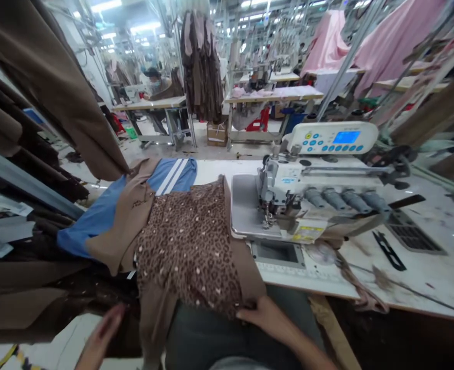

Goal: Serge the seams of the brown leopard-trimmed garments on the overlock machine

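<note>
A leopard-print garment piece (pixel 188 246) with brown panels lies over the table's front edge and hangs towards my lap. My right hand (pixel 263 312) pinches its lower right corner, where a plain brown panel (pixel 248 267) meets the print. My left hand (pixel 105 329) is apart from it, low at the left near dark brown cloth (pixel 107 288); motion blur hides how its fingers are set. Under the print's left side lie a brown piece (pixel 128 226) and blue fabric (pixel 95 218) with white stripes. Just right of the print stands an overlock sewing machine (pixel 288 185).
Black thread snips (pixel 388 251) lie on the white table (pixel 350 275) at the right. Brown garments (pixel 53 77) hang close on the left. A person (pixel 159 85) sits at another table behind. A cardboard box (pixel 216 133) stands on the floor.
</note>
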A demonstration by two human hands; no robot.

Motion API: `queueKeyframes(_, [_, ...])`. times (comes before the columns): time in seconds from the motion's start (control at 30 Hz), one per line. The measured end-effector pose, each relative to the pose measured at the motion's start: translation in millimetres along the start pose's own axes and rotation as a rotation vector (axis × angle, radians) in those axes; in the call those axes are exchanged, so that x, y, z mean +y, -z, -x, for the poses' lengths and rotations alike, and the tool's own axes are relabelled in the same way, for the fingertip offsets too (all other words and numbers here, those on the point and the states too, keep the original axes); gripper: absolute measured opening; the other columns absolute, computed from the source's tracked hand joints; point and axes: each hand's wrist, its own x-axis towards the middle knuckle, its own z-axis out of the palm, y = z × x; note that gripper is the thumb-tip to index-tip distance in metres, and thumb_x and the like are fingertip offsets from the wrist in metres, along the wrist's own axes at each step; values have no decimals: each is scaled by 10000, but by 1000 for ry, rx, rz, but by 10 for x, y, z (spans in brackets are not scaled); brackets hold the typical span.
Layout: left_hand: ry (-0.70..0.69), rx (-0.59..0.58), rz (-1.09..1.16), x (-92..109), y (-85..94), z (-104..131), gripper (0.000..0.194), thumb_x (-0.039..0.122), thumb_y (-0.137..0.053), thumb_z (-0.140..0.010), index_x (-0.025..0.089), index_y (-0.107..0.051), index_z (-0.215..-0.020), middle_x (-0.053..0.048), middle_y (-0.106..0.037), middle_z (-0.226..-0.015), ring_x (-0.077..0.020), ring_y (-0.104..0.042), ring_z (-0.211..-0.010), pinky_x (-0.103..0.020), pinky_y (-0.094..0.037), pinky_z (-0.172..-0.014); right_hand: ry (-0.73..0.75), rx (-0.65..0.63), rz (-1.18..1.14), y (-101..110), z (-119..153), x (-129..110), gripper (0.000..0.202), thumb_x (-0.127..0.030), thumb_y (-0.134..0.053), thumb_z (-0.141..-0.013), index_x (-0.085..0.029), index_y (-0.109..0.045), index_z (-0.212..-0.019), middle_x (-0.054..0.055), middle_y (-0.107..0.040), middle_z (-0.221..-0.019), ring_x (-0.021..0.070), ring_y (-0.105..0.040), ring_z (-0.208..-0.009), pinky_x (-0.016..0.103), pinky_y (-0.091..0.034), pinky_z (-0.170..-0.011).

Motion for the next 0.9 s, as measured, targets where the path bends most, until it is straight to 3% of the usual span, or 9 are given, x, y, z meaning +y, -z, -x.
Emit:
queueKeyframes(0.1, [122,-162,117,-158,-367,-56,603,623,-842,-690,216,-716,-1117,-127,-754,-1241,-365,-585,-1375,-479,-514,-1114,-83,-119,-274,-92,-176,-169,836,-583,-964,-536,-167,-748,-1229,124,-781,-1200,365,-686,-1175,533,-474,-1105])
queueKeyframes(0.2, [195,-248,131,-204,-629,20,608,462,-940,-548,173,-725,-1037,-156,-788,-1103,-403,-670,-1254,-500,-559,-1045,-63,-376,-199,-157,-181,-298,629,-610,-910,-646,-169,-790,-1079,69,-802,-1007,314,-723,-1026,477,-529,-1009])
queueKeyframes(0.33, [142,-136,101,149,-665,342,663,471,-960,-502,194,-721,-1055,-100,-801,-962,-368,-757,-1037,-452,-629,-890,172,-170,266,-49,73,-723,248,-396,-772,-886,-194,-797,-1028,62,-784,-999,251,-710,-937,364,-543,-887])
queueKeyframes(0.4, [-15,-206,-37,492,-677,602,627,582,-921,-547,183,-754,-1000,-102,-801,-936,-351,-766,-944,-411,-643,-806,374,-105,351,27,186,-1139,239,-361,-732,-945,-219,-772,-1132,75,-773,-1105,235,-703,-1009,341,-529,-925])
queueKeyframes(0.47, [-291,-486,-323,861,-755,904,502,602,-838,-690,184,-797,-964,-109,-806,-968,-312,-763,-900,-352,-634,-780,620,-121,369,37,205,-1583,517,-484,-812,-891,-220,-699,-1320,116,-716,-1319,259,-658,-1200,368,-474,-1076])
queueKeyframes(0.57, [-822,-798,-707,1316,-916,1305,299,444,-673,-903,296,-811,-1123,-39,-814,-1060,-213,-762,-889,-241,-592,-821,797,-312,434,-123,105,-1956,787,-655,-869,-749,-191,-681,-1356,130,-726,-1319,269,-682,-1176,330,-505,-1015])
queueKeyframes(0.63, [-1050,-737,-801,1541,-968,1445,287,386,-600,-956,351,-793,-1165,10,-815,-1074,-170,-770,-895,-183,-570,-829,704,-616,612,-247,37,-1913,593,-677,-853,-740,-187,-793,-1069,66,-813,-967,223,-746,-874,259,-537,-761])
queueKeyframes(0.73, [-1059,-430,-834,1894,-993,1404,263,452,-600,-966,334,-798,-1093,22,-818,-1067,-183,-779,-968,-175,-581,-846,433,-925,790,-180,45,-1612,507,-666,-887,-681,-182,-741,-632,10,-715,-577,189,-695,-603,235,-469,-567])
queueKeyframes(0.9, [-983,146,-968,2667,-1442,879,500,644,-530,-956,270,-758,-1197,-69,-809,-1044,-336,-759,-1033,-462,-617,-901,-7,-1113,225,661,215,-1413,573,-723,-905,-584,-187,-771,-736,-39,-725,-641,150,-667,-563,211,-519,-568])
